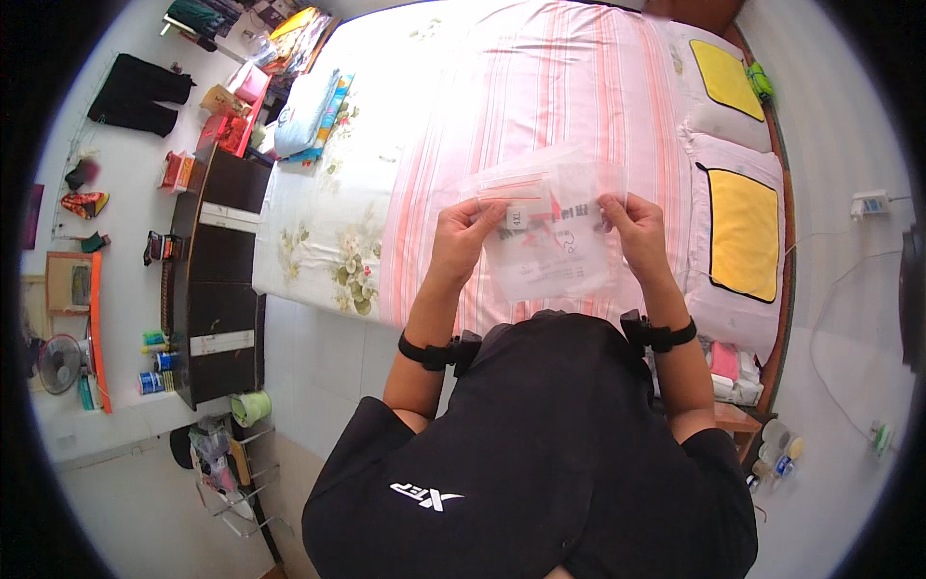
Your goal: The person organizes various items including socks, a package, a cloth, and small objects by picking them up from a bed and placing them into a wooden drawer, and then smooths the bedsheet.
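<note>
Over the bed, both hands hold up translucent plastic bags [539, 264] that overlap in layers, so I cannot tell how many there are. Red and dark print shows on them, along with a small white sticker bearing writing [515, 218] and a red line near the top that looks like a zip seal. My left hand [465, 235] pinches the left side, its thumb beside the sticker. At the right edge, my right hand [635, 228] grips the plastic between thumb and fingers. No contents can be made out inside.
Beneath the hands lies a bed with a pink striped sheet [499, 94]. Pillows with yellow cloths [744, 235] line its right side; a folded light-blue quilt [307, 112] sits at its left. Further left stands a dark cabinet [223, 282], with a metal rack [242, 499] below it.
</note>
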`<state>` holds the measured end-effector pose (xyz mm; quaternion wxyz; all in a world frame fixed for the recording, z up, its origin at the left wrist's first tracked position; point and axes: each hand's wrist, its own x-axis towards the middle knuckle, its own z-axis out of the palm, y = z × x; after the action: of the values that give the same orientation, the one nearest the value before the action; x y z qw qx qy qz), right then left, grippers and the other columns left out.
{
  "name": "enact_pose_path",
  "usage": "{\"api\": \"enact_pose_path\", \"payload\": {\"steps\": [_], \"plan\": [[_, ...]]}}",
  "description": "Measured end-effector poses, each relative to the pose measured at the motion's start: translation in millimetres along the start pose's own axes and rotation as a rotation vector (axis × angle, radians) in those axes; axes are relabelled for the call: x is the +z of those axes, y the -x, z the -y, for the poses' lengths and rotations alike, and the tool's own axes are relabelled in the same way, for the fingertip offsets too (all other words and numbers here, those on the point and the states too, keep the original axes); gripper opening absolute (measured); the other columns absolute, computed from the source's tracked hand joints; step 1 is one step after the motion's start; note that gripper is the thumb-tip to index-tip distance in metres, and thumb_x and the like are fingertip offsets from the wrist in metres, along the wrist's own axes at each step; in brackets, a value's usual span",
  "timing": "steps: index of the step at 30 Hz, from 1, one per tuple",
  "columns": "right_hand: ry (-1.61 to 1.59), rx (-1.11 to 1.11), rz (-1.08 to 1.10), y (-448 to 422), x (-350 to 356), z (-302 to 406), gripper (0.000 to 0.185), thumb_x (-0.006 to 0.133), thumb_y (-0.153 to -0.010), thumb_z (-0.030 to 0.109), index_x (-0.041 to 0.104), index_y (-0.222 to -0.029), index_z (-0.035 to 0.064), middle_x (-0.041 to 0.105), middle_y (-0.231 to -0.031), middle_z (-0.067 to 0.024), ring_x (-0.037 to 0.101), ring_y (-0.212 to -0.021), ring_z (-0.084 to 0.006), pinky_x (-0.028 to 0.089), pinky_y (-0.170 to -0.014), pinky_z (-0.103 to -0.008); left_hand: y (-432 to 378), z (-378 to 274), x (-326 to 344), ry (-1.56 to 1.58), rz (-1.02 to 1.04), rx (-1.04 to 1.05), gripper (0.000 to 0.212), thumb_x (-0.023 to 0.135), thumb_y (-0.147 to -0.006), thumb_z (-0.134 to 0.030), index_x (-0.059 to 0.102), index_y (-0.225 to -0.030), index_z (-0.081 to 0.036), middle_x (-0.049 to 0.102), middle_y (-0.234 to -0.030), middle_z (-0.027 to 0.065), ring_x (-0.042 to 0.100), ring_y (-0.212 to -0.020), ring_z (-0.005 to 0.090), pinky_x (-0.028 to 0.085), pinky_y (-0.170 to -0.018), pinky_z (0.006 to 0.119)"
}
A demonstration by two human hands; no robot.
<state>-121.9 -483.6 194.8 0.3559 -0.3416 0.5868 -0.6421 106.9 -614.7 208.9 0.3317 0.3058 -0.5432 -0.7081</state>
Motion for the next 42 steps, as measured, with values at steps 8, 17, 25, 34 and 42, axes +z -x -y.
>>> {"api": "enact_pose_path", "payload": {"steps": [8, 17, 25, 34, 42], "plan": [[0.027, -0.103, -0.184, 5.2, -11.0, 11.1, 0.022, 0.063, -0.094, 0.018, 0.07, -0.101, -0.0022, 0.069, -0.089, -0.0047, 0.056, -0.076, -0.0078, 0.042, -0.07, -0.0216, -23.4, -8.6, 29.5, -0.11, -0.034, 0.056, 0.025, 0.07, -0.089, -0.02, 0.071, -0.095, 0.004, 0.069, -0.079, 0.0041, 0.059, -0.067, 0.007, 0.047, -0.059, 0.022], [-0.172, -0.091, -0.345, 24.4, -25.3, 4.1, 0.021, 0.059, -0.097, 0.018, 0.066, -0.098, -0.0024, 0.066, -0.092, -0.0039, 0.06, -0.081, -0.0096, 0.048, -0.07, -0.022, -23.0, 4.3, 43.9, -0.497, 0.125, 0.198, 0.03, 0.066, -0.092, -0.026, 0.069, -0.092, 0.004, 0.065, -0.072, 0.003, 0.054, -0.066, 0.0071, 0.044, -0.057, 0.026], [-0.302, 0.116, -0.005, 59.6, -56.5, 2.6, 0.019, 0.063, -0.091, 0.009, 0.066, -0.107, 0.0005, 0.066, -0.1, -0.0025, 0.058, -0.091, -0.0104, 0.044, -0.083, -0.0247, -17.6, 10.6, 63.4, -0.168, 0.442, 0.113, 0.028, 0.053, -0.1, -0.017, 0.06, -0.116, 0.005, 0.066, -0.101, 0.0036, 0.057, -0.092, 0.0092, 0.045, -0.083, 0.024], [-0.432, -0.086, -0.955, 232.7, -180.4, -13.8, 0.014, 0.058, -0.086, 0.006, 0.065, -0.098, 0.0029, 0.065, -0.098, -0.0093, 0.065, -0.086, -0.0211, 0.054, -0.077, -0.0332, -38.6, 65.2, 97.5, -0.242, 0.613, -0.222, 0.021, 0.052, -0.099, -0.021, 0.059, -0.091, -0.002, 0.068, -0.09, 0.0081, 0.066, -0.08, 0.0152, 0.051, -0.074, 0.028], [-0.298, 0.235, -1.778, 582.2, -293.1, -31.3, 0.028, 0.052, -0.084, 0.008, 0.064, -0.108, -0.0003, 0.065, -0.105, -0.0125, 0.063, -0.095, -0.0249, 0.051, -0.085, -0.034, -40.5, 197.4, 65.5, -0.394, 0.604, -0.823, 0.027, 0.054, -0.095, -0.03, 0.06, -0.105, -0.005, 0.067, -0.102, 0.0092, 0.066, -0.087, 0.0198, 0.051, -0.077, 0.032]]}}
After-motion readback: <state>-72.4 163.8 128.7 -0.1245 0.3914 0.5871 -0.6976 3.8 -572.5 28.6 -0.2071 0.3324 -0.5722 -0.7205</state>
